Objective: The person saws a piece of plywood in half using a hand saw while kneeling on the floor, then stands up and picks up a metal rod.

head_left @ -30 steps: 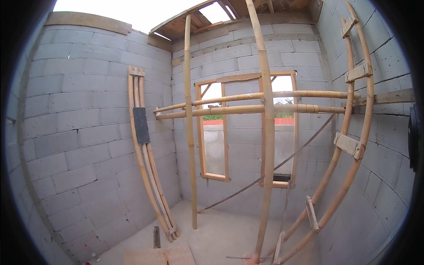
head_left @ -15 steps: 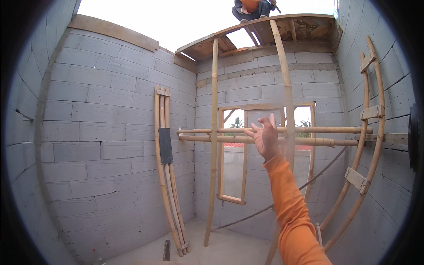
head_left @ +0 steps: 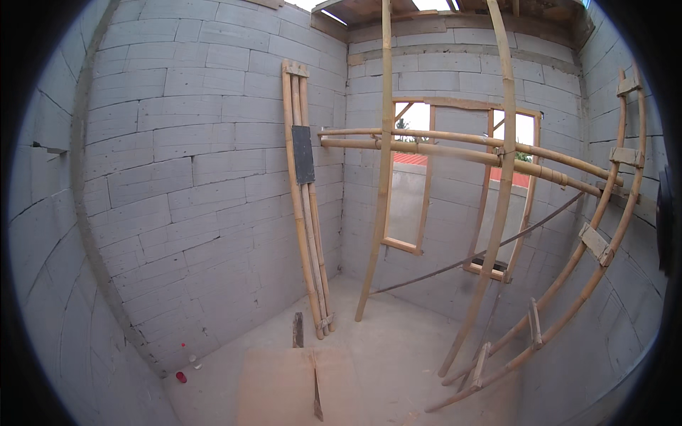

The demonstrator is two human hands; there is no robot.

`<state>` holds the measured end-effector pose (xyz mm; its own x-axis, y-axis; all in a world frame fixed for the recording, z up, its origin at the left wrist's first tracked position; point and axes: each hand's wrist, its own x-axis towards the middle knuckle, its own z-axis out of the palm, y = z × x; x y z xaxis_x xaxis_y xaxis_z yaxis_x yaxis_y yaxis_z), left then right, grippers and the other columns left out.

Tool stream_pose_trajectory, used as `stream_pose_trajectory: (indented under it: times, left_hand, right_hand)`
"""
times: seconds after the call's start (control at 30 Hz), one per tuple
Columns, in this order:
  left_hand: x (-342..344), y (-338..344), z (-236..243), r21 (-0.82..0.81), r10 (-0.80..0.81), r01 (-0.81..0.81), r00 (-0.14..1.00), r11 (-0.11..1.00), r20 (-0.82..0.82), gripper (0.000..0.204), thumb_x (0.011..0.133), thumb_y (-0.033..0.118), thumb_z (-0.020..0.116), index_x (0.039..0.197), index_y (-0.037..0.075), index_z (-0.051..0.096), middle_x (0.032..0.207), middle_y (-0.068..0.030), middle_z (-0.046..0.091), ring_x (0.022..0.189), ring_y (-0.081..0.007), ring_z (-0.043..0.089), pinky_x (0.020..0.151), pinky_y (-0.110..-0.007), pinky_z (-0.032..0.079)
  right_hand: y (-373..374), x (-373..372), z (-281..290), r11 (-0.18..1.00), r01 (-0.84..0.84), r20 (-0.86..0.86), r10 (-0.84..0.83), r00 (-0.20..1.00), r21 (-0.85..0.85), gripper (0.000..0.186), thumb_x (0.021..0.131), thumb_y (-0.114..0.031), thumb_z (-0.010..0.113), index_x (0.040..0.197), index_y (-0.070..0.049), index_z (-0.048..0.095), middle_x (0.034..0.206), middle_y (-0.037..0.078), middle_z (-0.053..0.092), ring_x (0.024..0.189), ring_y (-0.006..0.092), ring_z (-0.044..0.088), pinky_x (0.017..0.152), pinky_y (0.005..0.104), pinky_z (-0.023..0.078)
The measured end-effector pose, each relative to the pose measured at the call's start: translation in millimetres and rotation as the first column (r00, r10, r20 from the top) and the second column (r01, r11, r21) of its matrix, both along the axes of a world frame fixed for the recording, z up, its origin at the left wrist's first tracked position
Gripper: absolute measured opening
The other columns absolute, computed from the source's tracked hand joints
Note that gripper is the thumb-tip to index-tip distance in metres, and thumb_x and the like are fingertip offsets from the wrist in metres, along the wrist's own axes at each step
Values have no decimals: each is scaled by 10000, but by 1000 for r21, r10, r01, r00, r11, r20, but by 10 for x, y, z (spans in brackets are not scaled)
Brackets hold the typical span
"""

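Note:
Neither my left hand nor my right hand is in this view. Ahead of me, two upright bamboo poles (head_left: 384, 177) rise toward a wooden platform (head_left: 547, 8), and two level bamboo poles (head_left: 440, 150) cross behind or against them. To the left, a bundle of bamboo poles (head_left: 310, 248) leans on the block wall, with a dark flat panel (head_left: 303, 155) across its middle. A bamboo ladder with wooden rungs (head_left: 595, 243) leans against the right wall. Low in the view lies a pale brown flat sheet (head_left: 277, 387).
Grey block walls (head_left: 192, 163) enclose the room. Two wooden window frames (head_left: 403, 246) stand in the far wall. A thin dark bar (head_left: 455, 266) slants across the right half. On the floor are a short dark wood piece (head_left: 298, 330) and a small red object (head_left: 181, 377).
My right hand, raised with fingers spread half a second ago, has left the view. The view has tilted down and turned left, showing more floor; the person on the platform is out of sight.

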<state>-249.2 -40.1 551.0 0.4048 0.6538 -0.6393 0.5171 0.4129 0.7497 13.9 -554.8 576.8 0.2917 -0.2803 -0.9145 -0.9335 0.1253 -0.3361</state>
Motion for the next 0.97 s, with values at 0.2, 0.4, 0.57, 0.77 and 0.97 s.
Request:
stream_pose_trajectory:
  times: [0.2, 0.4, 0.57, 0.77, 0.97]
  left_hand:
    - [493, -300, 673, 26, 25, -24, 999, 999, -41, 247, 973, 163, 580, 1109, -34, 638, 891, -117, 726, 717, -227, 734, 613, -300, 582]
    - [-357, -380, 515, 62, -273, 294, 933, 954, -235, 235, 963, 195, 682, 1059, -19, 695, 939, -113, 742, 763, -184, 731, 705, -302, 592]
    - [-439, -709, 733, -101, -522, 515, 812, 851, -259, 229, 945, 189, 717, 1086, 8, 715, 994, -109, 767, 792, -176, 732, 765, -317, 592]
    - [30, -1309, 1341, -2, -764, 816, 540, 578, -354, 242, 867, 105, 757, 1093, 28, 722, 983, -136, 769, 890, -258, 740, 817, -349, 584]
    - [534, -1108, 1677, -312, -768, 723, 464, 617, -442, 275, 831, 72, 763, 1102, 43, 722, 1074, -191, 748, 1063, -303, 715, 952, -397, 541]
  right_hand:
    - [-729, -135, -339, 926, -191, 122, 241, 963, -325, 500, 887, -210, 631, 1315, 47, 631, 1130, 272, 708, 1033, 397, 704, 897, 484, 590]
    - [184, -407, 157, 635, -562, 358, 768, 530, -530, 524, 889, -237, 714, 1330, 30, 617, 1142, 236, 726, 998, 336, 735, 878, 399, 583]
    - [482, -731, 941, 379, -790, 143, 923, 356, -481, 452, 877, -270, 763, 1232, -8, 668, 1095, 229, 702, 954, 315, 726, 849, 416, 581]
    - [231, -868, 688, -97, -966, 99, 987, -124, -240, 465, 831, -316, 788, 1195, -53, 669, 1104, 248, 693, 1016, 398, 691, 902, 458, 558]
    - [239, -777, 707, -80, -992, 179, 979, -96, -93, 436, 829, -187, 708, 1255, -98, 693, 1239, 199, 702, 1133, 360, 677, 1012, 436, 524]
